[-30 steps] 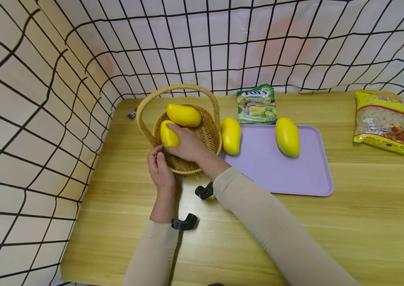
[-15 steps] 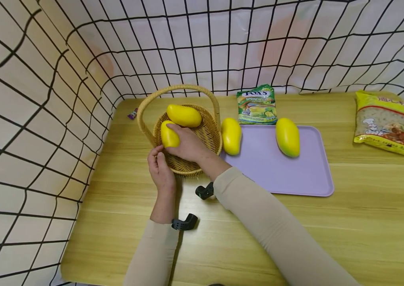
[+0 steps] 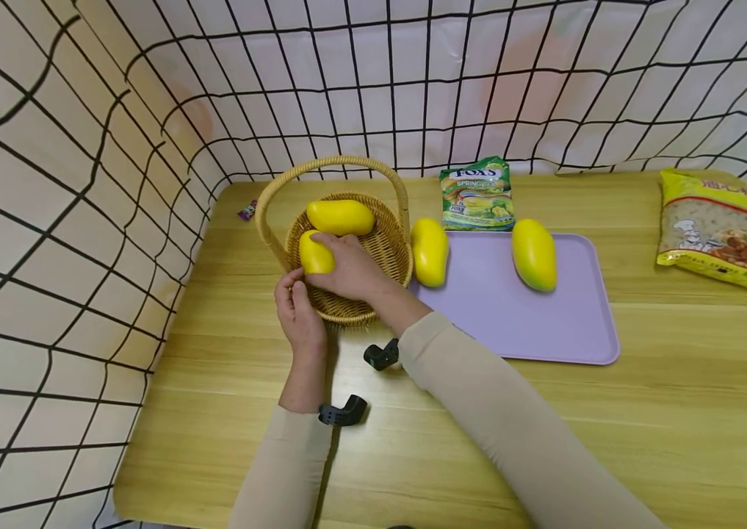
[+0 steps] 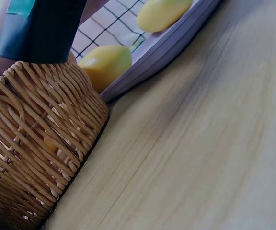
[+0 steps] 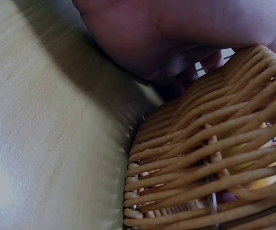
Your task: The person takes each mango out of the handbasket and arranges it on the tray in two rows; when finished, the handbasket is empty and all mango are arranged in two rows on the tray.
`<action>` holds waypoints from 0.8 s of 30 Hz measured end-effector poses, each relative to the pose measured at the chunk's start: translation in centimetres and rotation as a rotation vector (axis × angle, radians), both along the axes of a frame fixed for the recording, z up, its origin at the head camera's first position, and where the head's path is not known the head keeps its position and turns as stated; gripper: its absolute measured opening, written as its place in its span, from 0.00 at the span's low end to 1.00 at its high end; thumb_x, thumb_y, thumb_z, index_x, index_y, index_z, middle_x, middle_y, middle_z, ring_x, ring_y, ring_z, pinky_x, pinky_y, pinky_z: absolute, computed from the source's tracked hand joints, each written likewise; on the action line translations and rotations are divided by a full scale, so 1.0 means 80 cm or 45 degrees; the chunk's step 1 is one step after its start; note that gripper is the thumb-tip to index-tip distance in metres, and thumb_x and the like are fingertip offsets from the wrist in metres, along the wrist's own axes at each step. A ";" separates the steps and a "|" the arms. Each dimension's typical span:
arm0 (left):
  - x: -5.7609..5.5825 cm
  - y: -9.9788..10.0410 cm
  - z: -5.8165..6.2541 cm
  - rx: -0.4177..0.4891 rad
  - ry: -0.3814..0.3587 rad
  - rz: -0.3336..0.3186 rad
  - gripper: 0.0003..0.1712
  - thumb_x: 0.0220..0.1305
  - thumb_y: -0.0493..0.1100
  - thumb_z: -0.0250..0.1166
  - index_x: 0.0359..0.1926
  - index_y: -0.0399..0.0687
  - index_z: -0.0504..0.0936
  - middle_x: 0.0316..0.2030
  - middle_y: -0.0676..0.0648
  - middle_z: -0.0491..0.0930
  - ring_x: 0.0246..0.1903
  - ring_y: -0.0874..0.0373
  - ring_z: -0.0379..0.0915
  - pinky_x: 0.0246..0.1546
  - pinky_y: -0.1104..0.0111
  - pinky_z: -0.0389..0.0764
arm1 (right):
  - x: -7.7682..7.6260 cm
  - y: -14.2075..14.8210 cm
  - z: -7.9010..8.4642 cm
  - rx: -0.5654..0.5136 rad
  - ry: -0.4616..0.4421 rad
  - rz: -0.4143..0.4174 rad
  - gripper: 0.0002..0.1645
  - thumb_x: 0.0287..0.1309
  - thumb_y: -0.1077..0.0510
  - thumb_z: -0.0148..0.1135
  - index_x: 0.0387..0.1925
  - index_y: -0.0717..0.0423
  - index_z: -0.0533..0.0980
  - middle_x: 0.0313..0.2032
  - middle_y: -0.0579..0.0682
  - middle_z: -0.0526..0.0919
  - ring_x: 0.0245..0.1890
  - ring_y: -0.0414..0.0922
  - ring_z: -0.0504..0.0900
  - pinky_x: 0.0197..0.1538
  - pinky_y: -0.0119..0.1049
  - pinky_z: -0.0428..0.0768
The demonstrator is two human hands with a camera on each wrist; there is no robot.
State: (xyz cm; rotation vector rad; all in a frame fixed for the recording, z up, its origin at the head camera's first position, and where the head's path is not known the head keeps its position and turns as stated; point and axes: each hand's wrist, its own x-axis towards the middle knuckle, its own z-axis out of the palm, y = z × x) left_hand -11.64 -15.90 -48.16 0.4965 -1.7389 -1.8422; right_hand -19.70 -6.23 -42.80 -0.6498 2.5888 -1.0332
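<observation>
A yellow mango (image 3: 316, 253) stands inside the wicker basket (image 3: 386, 253), near its left side. My right hand (image 3: 356, 272) reaches over the basket's near rim and grips this mango, thumb on top; its other fingers are mostly hidden. Behind it in the basket lies a second mango (image 3: 340, 217), roughly level and close to the right fingertips. My left hand (image 3: 302, 319) holds the basket's near-left side by the handle's foot. The right wrist view shows that left hand (image 5: 176, 33) against the outer weave (image 5: 214, 139).
Right of the basket, one mango (image 3: 430, 252) leans at the lilac tray's (image 3: 545, 330) left edge; another mango (image 3: 535, 254) lies on the tray. Behind stands a green candy bag (image 3: 477, 195). A yellow food packet (image 3: 713, 229) lies far right, a small purple wrapper (image 3: 247, 211) left. Gridded cloth surrounds the table.
The rear mango in the basket has settled slightly toward me and lies more level. Both hands keep nearly the same place and hold.
</observation>
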 end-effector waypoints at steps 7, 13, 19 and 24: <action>-0.001 0.001 0.002 0.008 -0.026 0.017 0.15 0.74 0.40 0.50 0.54 0.39 0.77 0.59 0.45 0.74 0.64 0.57 0.67 0.67 0.67 0.65 | 0.006 0.006 0.007 0.021 -0.004 0.005 0.47 0.59 0.38 0.67 0.76 0.43 0.62 0.68 0.59 0.70 0.60 0.52 0.72 0.61 0.50 0.78; -0.001 0.000 0.001 -0.004 -0.056 0.020 0.15 0.75 0.42 0.49 0.53 0.42 0.78 0.59 0.45 0.74 0.64 0.57 0.67 0.67 0.64 0.64 | 0.018 0.016 0.012 -0.044 0.002 -0.049 0.46 0.57 0.39 0.69 0.75 0.43 0.65 0.66 0.60 0.68 0.60 0.52 0.71 0.59 0.49 0.78; 0.000 -0.001 0.001 -0.007 -0.078 0.011 0.15 0.76 0.43 0.49 0.54 0.43 0.78 0.61 0.46 0.73 0.65 0.57 0.65 0.67 0.63 0.62 | 0.031 0.027 0.022 -0.165 0.003 -0.155 0.46 0.55 0.40 0.72 0.74 0.40 0.66 0.66 0.60 0.64 0.61 0.53 0.72 0.59 0.51 0.79; 0.000 -0.001 0.000 -0.005 -0.059 -0.001 0.16 0.76 0.42 0.49 0.55 0.41 0.77 0.61 0.45 0.73 0.64 0.57 0.65 0.64 0.65 0.63 | 0.048 0.037 0.036 -0.286 -0.028 -0.210 0.46 0.54 0.39 0.72 0.73 0.35 0.65 0.69 0.57 0.62 0.61 0.55 0.73 0.61 0.54 0.78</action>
